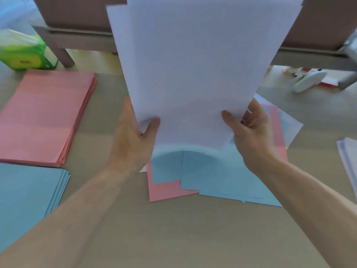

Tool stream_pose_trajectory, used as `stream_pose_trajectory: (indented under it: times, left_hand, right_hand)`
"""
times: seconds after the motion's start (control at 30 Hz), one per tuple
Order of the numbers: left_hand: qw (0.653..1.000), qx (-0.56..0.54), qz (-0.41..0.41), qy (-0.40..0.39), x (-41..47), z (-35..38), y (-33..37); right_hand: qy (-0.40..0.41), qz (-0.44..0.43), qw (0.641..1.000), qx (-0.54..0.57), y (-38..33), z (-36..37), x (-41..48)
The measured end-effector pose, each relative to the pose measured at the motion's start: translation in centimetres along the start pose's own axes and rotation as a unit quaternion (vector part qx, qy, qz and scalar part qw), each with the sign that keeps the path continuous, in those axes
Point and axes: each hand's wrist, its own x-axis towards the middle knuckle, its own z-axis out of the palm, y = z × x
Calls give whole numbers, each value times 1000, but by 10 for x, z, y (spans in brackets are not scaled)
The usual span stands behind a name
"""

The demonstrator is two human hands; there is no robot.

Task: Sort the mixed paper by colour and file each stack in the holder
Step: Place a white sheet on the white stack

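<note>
- White sheets: upright bundle filling upper centre of frame, lower edge over the mixed pile.
- Pink stack: flat on table, left of frame.
- Blue stack: lower left, just below the pink one.
- Mixed pile: blue, pink and white sheets, loosely fanned, centre of frame.
- Left hand: gripping bundle's lower left edge, thumb in front.
- Right hand: gripping lower right edge, thumb in front, fingers curled behind.
- Tissue pack: green, upper left.
</note>
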Motion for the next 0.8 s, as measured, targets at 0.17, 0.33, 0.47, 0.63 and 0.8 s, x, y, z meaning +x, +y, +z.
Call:
stream_pose_trajectory:
  times: [0.17,0.33,0.47,0.63,0.8]
  left_hand:
    - [996,-94,-8,3,7,11,18]
    - [996,-77,-22,-28,-1,28,27]
    - [999,-45,-12,-15,-6,46,35]
    - [997,-56,-1,-55,-15,93,70]
    - [991,-41,-32,-125,-29,159,100]
  right_hand:
    - [-6,-2,1000,-3,-2,-10,-14]
    - [-12,17,996,-84,6,-9,-27]
    - [45,-10,994,-97,5,-28,-29]
    - [101,-13,993,-61,-4,-92,-41]
    - [141,31,984,-104,-1,-181,-52]
